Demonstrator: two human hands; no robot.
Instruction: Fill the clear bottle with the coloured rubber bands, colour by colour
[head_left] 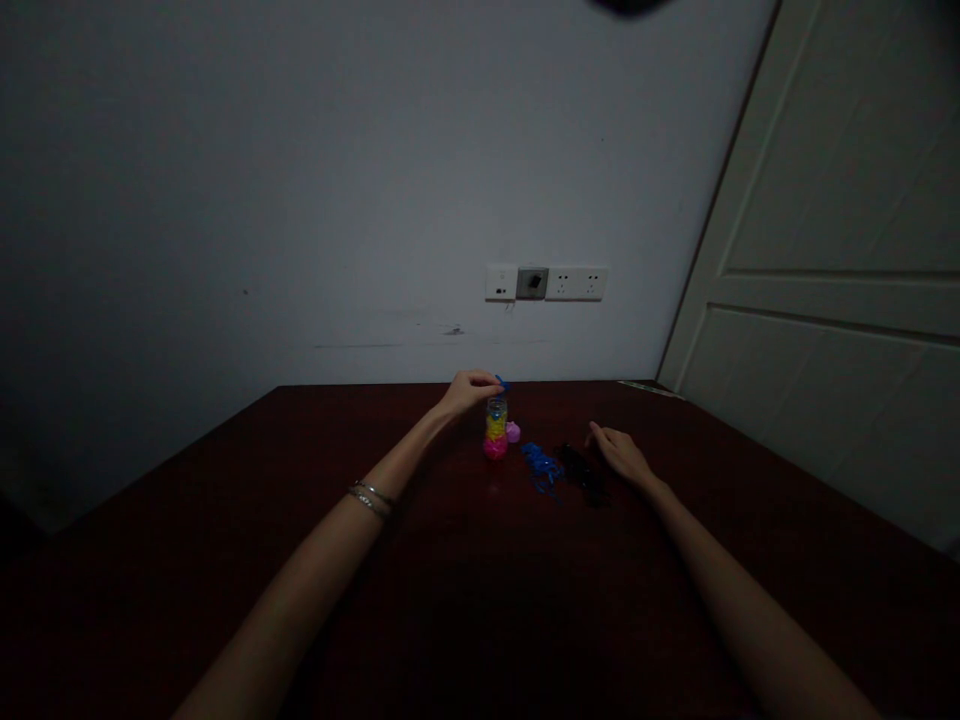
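- Two bangles [371, 497] on left wrist, nearest cam.
- Left hand [469, 388]: fingers pinched on 1 blue band [501, 382] over 1 small bottle [495, 428].
- Right hand [619, 450]: fingers loosely apart, touching 1 black pile [581, 468]; 1 blue pile [541, 464] beside.
- 1 pink cap [513, 432] on tabletop [480, 600].
- No legible writing.

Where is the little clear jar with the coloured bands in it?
In the head view the jar stands mid-table, just under the left hand, with a pink lid beside it and blue bands to its right.

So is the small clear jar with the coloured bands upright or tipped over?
Upright. The jar stands on the table, coloured layers stacked inside it, with the left hand holding a blue band just above its mouth.
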